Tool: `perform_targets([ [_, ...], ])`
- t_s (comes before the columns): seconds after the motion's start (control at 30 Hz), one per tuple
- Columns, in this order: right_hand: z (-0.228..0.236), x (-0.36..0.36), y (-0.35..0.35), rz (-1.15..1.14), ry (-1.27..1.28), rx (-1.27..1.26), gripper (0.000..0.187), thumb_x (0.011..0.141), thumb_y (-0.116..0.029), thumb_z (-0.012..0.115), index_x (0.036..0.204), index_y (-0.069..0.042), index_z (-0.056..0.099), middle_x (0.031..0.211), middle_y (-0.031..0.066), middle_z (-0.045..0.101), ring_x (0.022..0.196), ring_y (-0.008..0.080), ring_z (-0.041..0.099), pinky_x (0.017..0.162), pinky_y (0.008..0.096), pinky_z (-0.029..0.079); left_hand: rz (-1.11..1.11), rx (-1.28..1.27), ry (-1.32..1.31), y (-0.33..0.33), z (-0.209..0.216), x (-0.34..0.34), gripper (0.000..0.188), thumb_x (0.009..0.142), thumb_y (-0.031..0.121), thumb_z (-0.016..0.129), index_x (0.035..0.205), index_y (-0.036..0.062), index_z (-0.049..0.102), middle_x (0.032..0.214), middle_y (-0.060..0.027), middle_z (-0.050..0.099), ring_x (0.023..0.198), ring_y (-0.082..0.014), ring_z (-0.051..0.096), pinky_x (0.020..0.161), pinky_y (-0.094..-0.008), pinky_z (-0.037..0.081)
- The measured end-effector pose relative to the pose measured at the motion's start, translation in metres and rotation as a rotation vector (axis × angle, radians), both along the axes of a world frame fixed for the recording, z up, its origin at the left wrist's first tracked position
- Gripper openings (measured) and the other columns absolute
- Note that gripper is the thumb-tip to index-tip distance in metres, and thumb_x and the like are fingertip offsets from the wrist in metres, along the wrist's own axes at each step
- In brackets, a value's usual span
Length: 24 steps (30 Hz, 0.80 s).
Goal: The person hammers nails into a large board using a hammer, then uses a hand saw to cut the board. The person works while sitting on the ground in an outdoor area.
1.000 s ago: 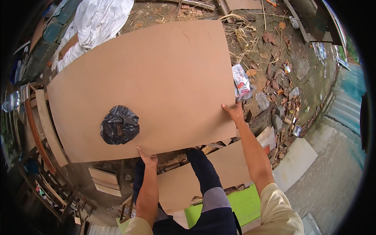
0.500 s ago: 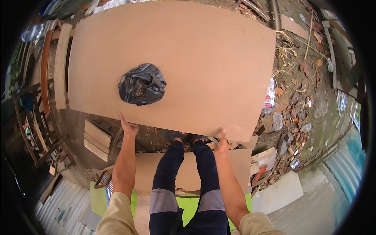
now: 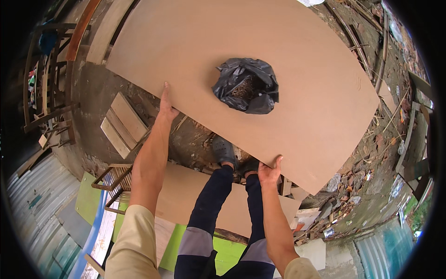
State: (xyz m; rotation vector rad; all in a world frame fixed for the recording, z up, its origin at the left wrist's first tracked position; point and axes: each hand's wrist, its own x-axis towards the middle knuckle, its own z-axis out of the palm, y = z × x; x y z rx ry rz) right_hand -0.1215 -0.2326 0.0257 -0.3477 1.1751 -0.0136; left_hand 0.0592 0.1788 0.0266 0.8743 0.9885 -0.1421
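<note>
A large brown hardboard sheet (image 3: pixel 297 56) stretches in front of me, its near edge slanting down to the right. My left hand (image 3: pixel 167 103) grips that edge on the left, thumb on top and fingers underneath. Farther right along the same edge, my right hand (image 3: pixel 270 172) holds the sheet with its thumb up and fingers mostly hidden below. On top of the sheet sits a black plastic bag (image 3: pixel 248 104), its mouth gaping. Thin brown pieces (image 3: pixel 242 89), which look like nails, show inside it. Neither hand touches the bag.
Wooden planks (image 3: pixel 123 123) lie left of my left arm, with a slatted wooden rack (image 3: pixel 116 183) nearer me. A second brown board (image 3: pixel 186 190) lies under my legs. Wooden frames (image 3: pixel 49 83) stand at far left. Leaves and scraps (image 3: pixel 341 186) litter the ground at right.
The sheet has turned relative to my view, so its near edge slopes more steeply. The bag now appears farther right and higher in view. Both hands keep their grip on the edge.
</note>
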Motion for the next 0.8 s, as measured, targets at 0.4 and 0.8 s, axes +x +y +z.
perform_targets([
  [0.4,-0.005,-0.004,-0.009,0.052,0.044,-0.126,0.053,0.093,-0.035,0.075,0.131,-0.004,0.056,0.127,0.0102,0.066,0.117,0.0242,0.064,0.100,0.0365,0.057,0.141,0.015,0.021,0.019,-0.007,-0.008,0.084,0.087,0.048,0.079,0.148,0.0033,0.042,0.151,-0.0100,0.047,0.138,-0.0284,0.047,0.115,-0.0410,0.040],
  [0.8,0.003,-0.058,-0.071,0.158,0.231,-0.081,0.063,0.092,-0.040,0.075,0.138,-0.005,0.050,0.137,0.0111,0.056,0.131,0.0266,0.053,0.111,0.0426,0.049,0.115,-0.060,0.041,-0.007,-0.010,-0.141,0.062,0.097,0.048,0.066,0.139,0.0050,0.051,0.134,-0.0033,0.061,0.122,-0.0189,0.060,0.103,-0.0332,0.051],
])
